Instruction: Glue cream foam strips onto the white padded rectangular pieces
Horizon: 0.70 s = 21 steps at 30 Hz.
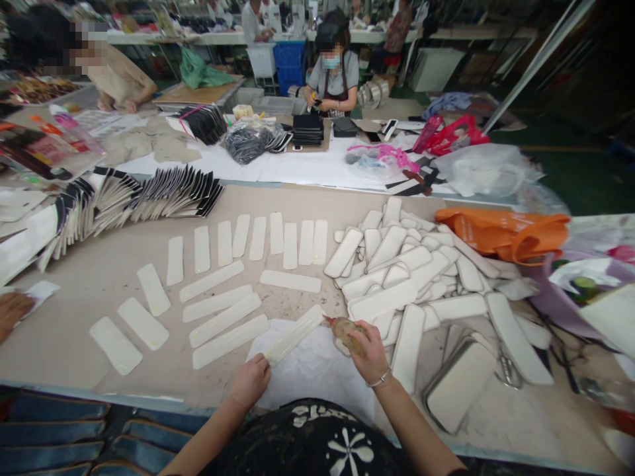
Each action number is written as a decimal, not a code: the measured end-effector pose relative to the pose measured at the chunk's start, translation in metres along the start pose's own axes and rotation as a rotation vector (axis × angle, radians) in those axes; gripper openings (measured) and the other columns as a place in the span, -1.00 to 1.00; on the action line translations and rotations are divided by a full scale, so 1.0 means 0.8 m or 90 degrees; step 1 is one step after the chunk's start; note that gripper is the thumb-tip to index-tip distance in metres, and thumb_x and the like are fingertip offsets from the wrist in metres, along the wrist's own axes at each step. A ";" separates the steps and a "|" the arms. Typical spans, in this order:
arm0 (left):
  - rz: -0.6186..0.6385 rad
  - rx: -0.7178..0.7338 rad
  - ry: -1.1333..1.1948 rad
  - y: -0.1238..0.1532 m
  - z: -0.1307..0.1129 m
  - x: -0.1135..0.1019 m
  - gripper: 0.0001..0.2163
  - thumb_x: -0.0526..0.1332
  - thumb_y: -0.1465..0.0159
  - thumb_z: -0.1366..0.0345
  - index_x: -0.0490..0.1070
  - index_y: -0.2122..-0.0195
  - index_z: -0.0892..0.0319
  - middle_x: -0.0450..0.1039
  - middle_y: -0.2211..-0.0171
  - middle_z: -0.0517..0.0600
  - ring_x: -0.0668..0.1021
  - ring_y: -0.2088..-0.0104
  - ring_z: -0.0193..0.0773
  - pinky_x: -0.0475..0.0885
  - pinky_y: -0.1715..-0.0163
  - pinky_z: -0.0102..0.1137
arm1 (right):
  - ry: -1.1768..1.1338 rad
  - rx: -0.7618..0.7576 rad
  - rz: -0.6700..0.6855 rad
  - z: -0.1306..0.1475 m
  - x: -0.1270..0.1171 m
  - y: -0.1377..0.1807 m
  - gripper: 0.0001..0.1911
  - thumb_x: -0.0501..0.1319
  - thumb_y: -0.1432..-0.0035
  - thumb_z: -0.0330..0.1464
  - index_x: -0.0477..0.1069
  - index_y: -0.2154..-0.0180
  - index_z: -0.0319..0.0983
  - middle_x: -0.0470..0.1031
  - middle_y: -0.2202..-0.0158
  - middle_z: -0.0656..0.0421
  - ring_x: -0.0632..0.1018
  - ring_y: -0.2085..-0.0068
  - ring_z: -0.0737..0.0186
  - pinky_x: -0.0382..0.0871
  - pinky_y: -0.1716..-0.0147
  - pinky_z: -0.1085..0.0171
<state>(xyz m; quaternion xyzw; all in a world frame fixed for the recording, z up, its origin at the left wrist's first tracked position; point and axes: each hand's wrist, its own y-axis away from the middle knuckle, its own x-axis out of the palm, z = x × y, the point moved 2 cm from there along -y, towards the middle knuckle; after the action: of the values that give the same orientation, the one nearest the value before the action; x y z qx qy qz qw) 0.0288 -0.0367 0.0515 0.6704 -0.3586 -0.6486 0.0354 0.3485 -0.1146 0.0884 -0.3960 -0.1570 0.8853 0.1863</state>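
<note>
My right hand is closed round a brownish squeeze bottle, its red nozzle tip at the far end of a long cream strip. The near end of that strip is pinched by my left hand. Beneath lies a white sheet of paper. Glossy streaks show on the strip and on several cream strips laid out to the left. An arc of shorter cream pieces curves behind them. On the right, next to the bottle, is a heap of cream pieces with darker edges.
An orange bag and a purple basin stand at the right. Fanned rows of black-and-cream panels line the back left. A co-worker's hand is at the left edge; another person sits across the table. Metal scissors lie right.
</note>
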 end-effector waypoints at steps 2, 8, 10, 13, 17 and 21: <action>0.004 0.005 0.000 -0.001 0.000 -0.001 -0.80 -0.02 -0.29 0.36 0.38 0.36 0.20 0.41 0.26 0.05 0.50 0.24 -0.24 0.30 0.23 -0.40 | -0.008 -0.006 0.000 0.008 0.004 0.005 -0.68 0.19 -0.03 -0.47 0.40 0.13 -0.13 0.32 0.05 0.06 0.41 0.10 0.10 0.39 0.14 0.03; 0.008 0.013 -0.005 0.004 0.000 -0.004 -0.78 -0.06 -0.29 0.36 0.37 0.31 0.20 0.40 0.22 0.08 0.49 0.22 -0.22 0.33 0.22 -0.37 | -0.072 0.000 0.029 0.034 0.025 0.015 -0.70 0.23 -0.03 -0.39 0.41 0.13 -0.13 0.35 0.06 0.07 0.43 0.09 0.07 0.41 0.14 0.01; 0.013 0.042 -0.006 0.011 0.002 -0.004 -0.78 -0.06 -0.29 0.34 0.37 0.29 0.19 0.40 0.22 0.09 0.49 0.22 -0.21 0.34 0.23 -0.37 | -0.084 0.038 0.008 0.033 0.025 0.018 -0.68 0.25 -0.03 -0.33 0.39 0.11 -0.14 0.34 0.05 0.04 0.42 0.06 0.03 0.40 0.11 -0.03; 0.020 0.062 -0.004 0.020 0.016 -0.005 -0.81 -0.01 -0.28 0.29 0.38 0.27 0.15 0.41 0.19 0.04 0.47 0.20 -0.20 0.34 0.20 -0.38 | -0.090 0.066 -0.026 0.021 0.017 0.016 -0.64 0.27 -0.01 -0.27 0.38 0.10 -0.17 0.34 0.07 0.02 0.44 0.06 -0.01 0.39 0.10 -0.06; 0.019 0.068 -0.004 0.037 0.050 -0.011 -0.82 -0.01 -0.27 0.31 0.37 0.26 0.16 0.40 0.19 0.03 0.45 0.20 -0.20 0.34 0.19 -0.37 | -0.070 0.057 -0.048 0.015 -0.002 0.009 -0.65 0.27 -0.01 -0.22 0.38 0.14 -0.20 0.35 0.09 0.00 0.44 0.07 0.00 0.40 0.12 -0.02; -0.007 0.065 -0.013 0.055 0.094 -0.020 -0.79 -0.07 -0.30 0.33 0.35 0.24 0.18 0.37 0.21 0.05 0.44 0.22 -0.20 0.34 0.21 -0.35 | -0.049 0.054 -0.039 0.025 -0.010 0.009 -0.67 0.26 -0.04 -0.24 0.37 0.14 -0.21 0.34 0.09 0.01 0.44 0.07 0.05 0.40 0.11 0.02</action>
<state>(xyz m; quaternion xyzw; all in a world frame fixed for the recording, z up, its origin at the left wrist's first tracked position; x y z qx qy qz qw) -0.0564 -0.0291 0.0760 0.6667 -0.3882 -0.6362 -0.0062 0.3365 -0.1275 0.1033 -0.3488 -0.1383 0.8995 0.2237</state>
